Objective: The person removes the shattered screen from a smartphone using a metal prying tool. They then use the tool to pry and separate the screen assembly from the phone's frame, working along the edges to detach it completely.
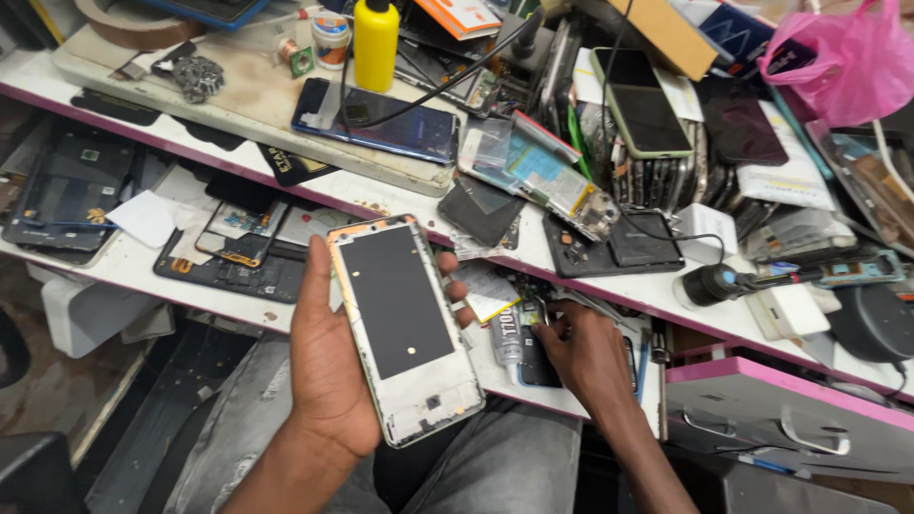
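The cluttered workbench (pixel 133 262) spans the view. The left hand (pixel 328 357) cradles an opened phone frame (pixel 405 328) above the lap, fingers wrapped around its edges. The right hand (pixel 581 352) rests on the lower shelf, fingertips touching a small adhesive tube (pixel 509 333), not visibly gripping it

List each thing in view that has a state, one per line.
Left hand: gripping the phone frame.
Phone frame: opened, back side up, tilted, held off the shelf.
Right hand: fingers on the glue tube.
Glue tube: lying on the shelf.
Yellow bottle: upright, capped.
Drawer: shut.
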